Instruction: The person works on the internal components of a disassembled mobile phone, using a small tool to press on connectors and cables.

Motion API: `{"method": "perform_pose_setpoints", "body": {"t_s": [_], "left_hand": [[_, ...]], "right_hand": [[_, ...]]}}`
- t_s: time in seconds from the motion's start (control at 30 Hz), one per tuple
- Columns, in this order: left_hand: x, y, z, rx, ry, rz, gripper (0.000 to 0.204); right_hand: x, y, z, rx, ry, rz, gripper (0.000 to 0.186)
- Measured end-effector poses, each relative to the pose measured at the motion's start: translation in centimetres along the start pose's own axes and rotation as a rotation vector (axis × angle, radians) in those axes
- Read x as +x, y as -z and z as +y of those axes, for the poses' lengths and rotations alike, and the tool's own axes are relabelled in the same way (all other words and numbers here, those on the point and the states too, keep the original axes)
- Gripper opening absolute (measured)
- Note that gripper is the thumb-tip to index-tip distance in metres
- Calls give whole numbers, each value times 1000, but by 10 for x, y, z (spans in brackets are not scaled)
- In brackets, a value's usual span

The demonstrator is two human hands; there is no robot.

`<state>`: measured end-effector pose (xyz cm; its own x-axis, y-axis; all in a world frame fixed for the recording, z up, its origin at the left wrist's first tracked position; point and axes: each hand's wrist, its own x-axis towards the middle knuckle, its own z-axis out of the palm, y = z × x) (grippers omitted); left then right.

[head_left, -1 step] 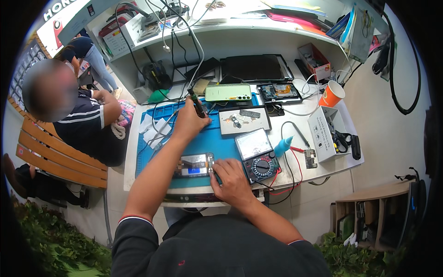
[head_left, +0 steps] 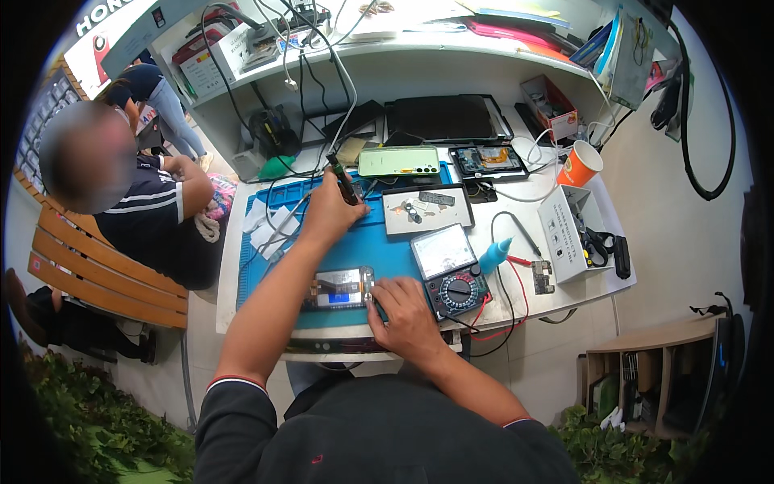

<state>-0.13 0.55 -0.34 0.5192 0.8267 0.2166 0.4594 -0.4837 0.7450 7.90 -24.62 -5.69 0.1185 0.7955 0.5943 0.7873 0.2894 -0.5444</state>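
My left hand (head_left: 334, 206) is closed around a black pen-like tool (head_left: 344, 179) near the blue mat's (head_left: 347, 242) upper middle. My right hand (head_left: 399, 319) has its curled fingers on the right end of an opened phone (head_left: 334, 288), which lies on the mat near the front edge. Right of that hand stands an analog multimeter (head_left: 455, 294) with its red and black leads, beside a light-blue bottle (head_left: 493, 258). Above these sit a tray of small parts (head_left: 427, 210), a pale green phone (head_left: 395, 161) and another opened device (head_left: 492, 164).
An orange cup (head_left: 579, 164), a white box of tools (head_left: 564, 242) and a circuit board (head_left: 542, 278) are at the desk's right. Cables hang from the shelf (head_left: 484, 56). A seated person (head_left: 141, 202) is close on the left beside a wooden bench (head_left: 105, 274); another person bends behind.
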Motion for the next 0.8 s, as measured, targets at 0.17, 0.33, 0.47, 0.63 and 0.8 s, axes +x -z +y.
{"method": "perform_pose_setpoints", "body": {"t_s": [0.17, 0.33, 0.47, 0.63, 0.8], "left_hand": [[-4, 7, -12, -365, 28, -1, 39], [-36, 38, 1, -630, 71, -62, 34], [-70, 74, 5, -698, 92, -49, 39], [-99, 108, 0, -737, 65, 7, 37], [-113, 126, -11, -664, -12, -9, 36]], "right_hand": [[-1, -1, 1, 5, 1, -3, 30], [-1, 1, -3, -2, -14, -7, 31], [0, 1, -4, -19, -8, -14, 32], [-3, -3, -2, -36, -28, -29, 33], [-1, -4, -4, -65, -18, -17, 33]]}}
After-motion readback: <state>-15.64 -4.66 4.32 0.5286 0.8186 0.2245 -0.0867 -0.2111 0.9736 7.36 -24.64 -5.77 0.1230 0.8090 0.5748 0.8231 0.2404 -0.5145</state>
